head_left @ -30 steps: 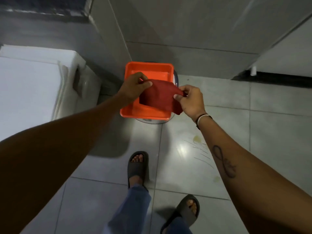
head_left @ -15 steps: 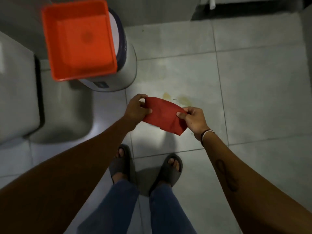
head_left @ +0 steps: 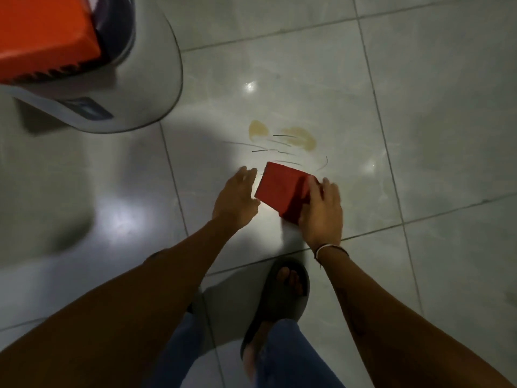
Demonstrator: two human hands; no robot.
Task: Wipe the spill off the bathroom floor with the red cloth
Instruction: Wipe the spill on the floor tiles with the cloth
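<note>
The folded red cloth [head_left: 279, 189] lies low over the grey tiled floor, just short of a yellowish spill [head_left: 296, 137] that has thin dark streaks below it. My right hand [head_left: 321, 211] covers the cloth's right corner and holds it there. My left hand [head_left: 236, 198] is beside the cloth's left edge with fingers spread, off the cloth. Whether the cloth rests flat on the tile I cannot tell.
A white round bin [head_left: 117, 88] with an orange tub [head_left: 44, 37] on top stands at the upper left. My foot in a dark slipper [head_left: 279, 298] is planted just behind the hands. Tile floor [head_left: 433, 107] stretches to the right.
I have bent down: the cloth went from the orange tub to mid-air between both hands and now is low by the spill. My left hand has let go of it.
</note>
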